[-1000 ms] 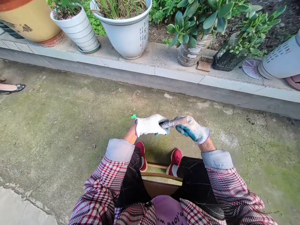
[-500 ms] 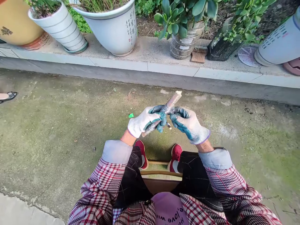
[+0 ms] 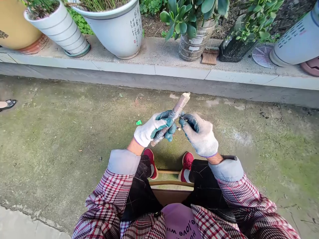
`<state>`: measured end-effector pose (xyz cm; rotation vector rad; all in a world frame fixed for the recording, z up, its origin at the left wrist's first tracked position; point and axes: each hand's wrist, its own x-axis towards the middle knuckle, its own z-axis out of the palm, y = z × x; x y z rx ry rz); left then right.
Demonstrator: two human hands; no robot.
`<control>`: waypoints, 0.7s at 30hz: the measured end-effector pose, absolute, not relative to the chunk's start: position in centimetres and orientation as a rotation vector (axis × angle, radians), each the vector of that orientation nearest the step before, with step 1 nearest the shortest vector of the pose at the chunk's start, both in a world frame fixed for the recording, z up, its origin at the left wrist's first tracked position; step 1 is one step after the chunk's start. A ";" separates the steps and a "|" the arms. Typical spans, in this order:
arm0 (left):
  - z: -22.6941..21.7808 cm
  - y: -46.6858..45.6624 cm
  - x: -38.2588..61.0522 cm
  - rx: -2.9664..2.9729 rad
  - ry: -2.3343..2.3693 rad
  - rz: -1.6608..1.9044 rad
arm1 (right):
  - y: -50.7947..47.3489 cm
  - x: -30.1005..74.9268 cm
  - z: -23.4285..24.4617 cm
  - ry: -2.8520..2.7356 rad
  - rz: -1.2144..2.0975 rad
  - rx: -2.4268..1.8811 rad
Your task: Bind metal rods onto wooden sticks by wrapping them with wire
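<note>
Both my hands wear white knit gloves with teal palms and meet in front of my knees. My left hand (image 3: 152, 128) is closed around a short wooden stick (image 3: 180, 101) wound with thin shiny wire along its middle. The stick slants up and away to the right, its bare pale end pointing toward the kerb. My right hand (image 3: 199, 133) is beside the stick's wound part, its fingertips pinched together at the wire; what they grip is too fine to make out. I sit on a low wooden stool (image 3: 171, 184), red shoes on the ground.
A raised concrete ledge (image 3: 159, 68) runs across the back with several plant pots, among them a large white pot (image 3: 117, 26), a ribbed white pot (image 3: 58, 28) and a succulent (image 3: 191, 20). Another person's foot (image 3: 7, 104) shows at far left. A green scrap (image 3: 139, 122) lies on the mossy ground.
The stick has swung from lying level between both hands to slanting up and away. My right hand has let go of its end and now pinches at the wire winding.
</note>
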<state>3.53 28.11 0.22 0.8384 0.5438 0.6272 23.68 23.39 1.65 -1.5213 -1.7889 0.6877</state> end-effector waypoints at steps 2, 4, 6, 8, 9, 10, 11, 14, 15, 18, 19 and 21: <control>0.2 28.2 3.5 0.854 0.540 0.609 | 23.3 23.6 1.7 -1.803 0.677 -1.508; 0.2 28.3 3.3 0.862 0.531 0.601 | 23.3 23.6 1.8 -1.796 0.686 -1.502; 0.2 28.3 3.2 0.868 0.517 0.608 | 23.2 23.6 1.9 -1.789 0.695 -1.496; 0.2 28.2 3.2 0.875 0.496 0.617 | 23.1 23.6 1.9 -1.788 0.693 -1.498; 0.2 28.2 3.1 0.876 0.489 0.616 | 23.1 23.6 1.9 -1.789 0.687 -1.505; 0.2 28.2 3.2 0.875 0.488 0.613 | 23.1 23.7 1.9 -1.794 0.680 -1.516; 0.3 28.1 3.2 0.873 0.495 0.607 | 23.2 23.7 1.8 -1.801 0.671 -1.529; 0.5 28.0 3.6 0.861 0.532 0.588 | 23.4 23.5 1.5 -1.789 0.671 -1.567; 0.5 27.9 3.7 0.855 0.542 0.583 | 23.5 23.4 1.3 -1.749 0.699 -1.578; 0.5 27.8 4.1 0.839 0.573 0.594 | 24.0 22.9 0.5 -1.522 0.914 -1.579; 0.5 27.9 4.1 0.839 0.588 0.606 | 24.2 22.8 0.2 -1.443 1.008 -1.567; 0.4 28.3 3.9 0.847 0.629 0.652 | 24.6 22.9 -0.3 -1.331 1.154 -1.540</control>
